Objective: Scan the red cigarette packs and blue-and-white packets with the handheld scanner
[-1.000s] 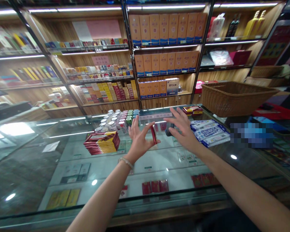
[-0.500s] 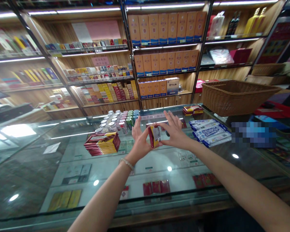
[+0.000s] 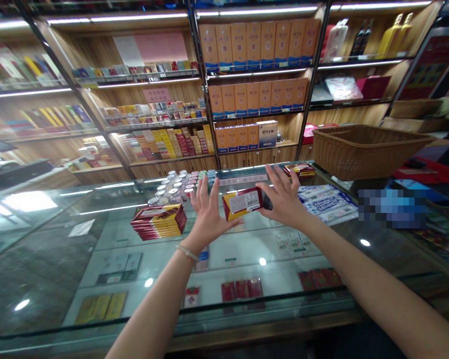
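Centrally, above the counter point(image 3: 249, 240), the person's right hand point(image 3: 286, 204) grasps the bar point(image 3: 242, 203) by its 3 o'clock end, apparently so that the printed side is unobstructed. The left hand point(image 3: 208, 218), at the bar's 9 o'clock end, is spread and grips nothing; I cannot tell whether its thumb touches the lower edge. Farther out at 9 o'clock, the stack point(image 3: 159, 222) is piled flat, presumably for stability. Blue packs point(image 3: 331, 203) lie at 3 o'clock.

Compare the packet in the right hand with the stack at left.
The held packet is single; the left stack has many layers. The held packet tilts up in the right hand; the left stack lies flat on the counter. The held packet shows a barcode panel; the left stack, its top and edges. Both are red and yellow.
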Demonstrator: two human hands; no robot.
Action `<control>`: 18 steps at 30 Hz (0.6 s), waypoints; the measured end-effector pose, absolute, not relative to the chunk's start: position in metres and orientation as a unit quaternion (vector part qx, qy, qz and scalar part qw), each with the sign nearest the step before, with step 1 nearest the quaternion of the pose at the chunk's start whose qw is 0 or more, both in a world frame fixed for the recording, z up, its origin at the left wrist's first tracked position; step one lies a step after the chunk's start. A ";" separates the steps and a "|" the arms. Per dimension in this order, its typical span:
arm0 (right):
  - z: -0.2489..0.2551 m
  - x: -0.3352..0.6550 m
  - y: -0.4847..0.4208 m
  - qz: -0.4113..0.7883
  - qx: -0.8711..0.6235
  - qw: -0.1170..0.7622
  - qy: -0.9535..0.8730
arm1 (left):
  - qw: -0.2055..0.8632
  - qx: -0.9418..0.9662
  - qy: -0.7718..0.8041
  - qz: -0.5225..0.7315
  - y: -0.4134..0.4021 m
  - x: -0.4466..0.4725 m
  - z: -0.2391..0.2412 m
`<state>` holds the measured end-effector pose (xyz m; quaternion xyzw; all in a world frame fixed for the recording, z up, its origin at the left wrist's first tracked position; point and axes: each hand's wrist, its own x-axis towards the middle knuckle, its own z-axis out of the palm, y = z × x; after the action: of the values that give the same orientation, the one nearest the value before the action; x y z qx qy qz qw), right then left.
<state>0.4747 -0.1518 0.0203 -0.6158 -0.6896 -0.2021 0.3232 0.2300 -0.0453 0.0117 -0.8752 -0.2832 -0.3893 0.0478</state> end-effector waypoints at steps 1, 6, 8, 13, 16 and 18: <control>0.021 0.476 -0.153 -0.205 -0.618 0.321 -0.688 | 0.066 -0.873 -0.288 -0.388 -0.045 0.228 0.013; 0.020 0.477 -0.155 -0.198 -0.620 0.327 -0.685 | 0.142 -0.876 -0.300 -0.351 -0.051 0.225 0.022; 0.020 0.475 -0.155 -0.196 -0.616 0.329 -0.689 | 0.158 -0.877 -0.299 -0.342 -0.054 0.227 0.023; 0.019 0.472 -0.157 -0.192 -0.613 0.329 -0.692 | 0.171 -0.879 -0.294 -0.334 -0.057 0.231 0.023; 0.019 0.471 -0.157 -0.184 -0.610 0.335 -0.694 | 0.168 -0.880 -0.293 -0.333 -0.057 0.230 0.023; 0.019 0.471 -0.157 -0.188 -0.609 0.334 -0.694 | 0.168 -0.881 -0.292 -0.332 -0.057 0.230 0.024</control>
<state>0.4714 -0.1569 0.0190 -0.6092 -0.6943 -0.1883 0.3338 0.2300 -0.0573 0.0240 -0.8810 -0.2916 -0.3323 0.1684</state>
